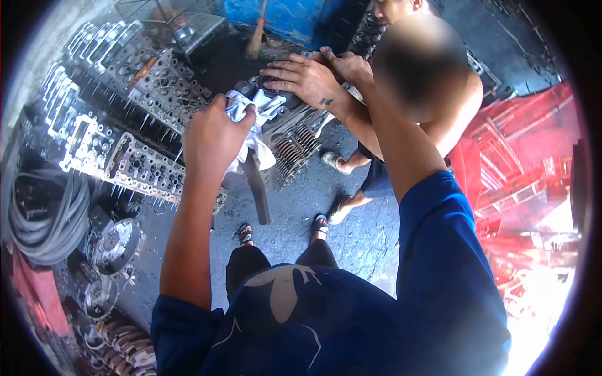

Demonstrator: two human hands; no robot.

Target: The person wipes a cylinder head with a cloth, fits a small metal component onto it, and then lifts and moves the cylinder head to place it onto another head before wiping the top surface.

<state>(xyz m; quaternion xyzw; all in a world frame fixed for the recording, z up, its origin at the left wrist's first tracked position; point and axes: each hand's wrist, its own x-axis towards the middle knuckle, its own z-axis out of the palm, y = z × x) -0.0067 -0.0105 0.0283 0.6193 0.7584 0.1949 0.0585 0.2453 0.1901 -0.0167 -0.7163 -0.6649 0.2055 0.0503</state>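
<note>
My left hand [216, 135] is closed on a crumpled white cloth [266, 108], its thumb and fingers pinching the fabric. From below the cloth a dark flat bar [256, 191] slants down over the floor. My right hand [348, 64] is farther off, with fingers curled at the far side of the metal assembly; what lies in them is mostly hidden. Between my hands, a co-worker's tattooed hand [304, 76] lies spread over a dark round part [271, 83]. Just below sits a metal engine part with coil springs [293, 149].
Several cylinder heads [147, 166] stand in rows on the left. Coiled hose [47, 219] and round metal parts [116, 245] lie below them. A co-worker [461, 103] stands at the right, near red metal frames [511, 150]. A broom [256, 41] leans against a blue panel [291, 19].
</note>
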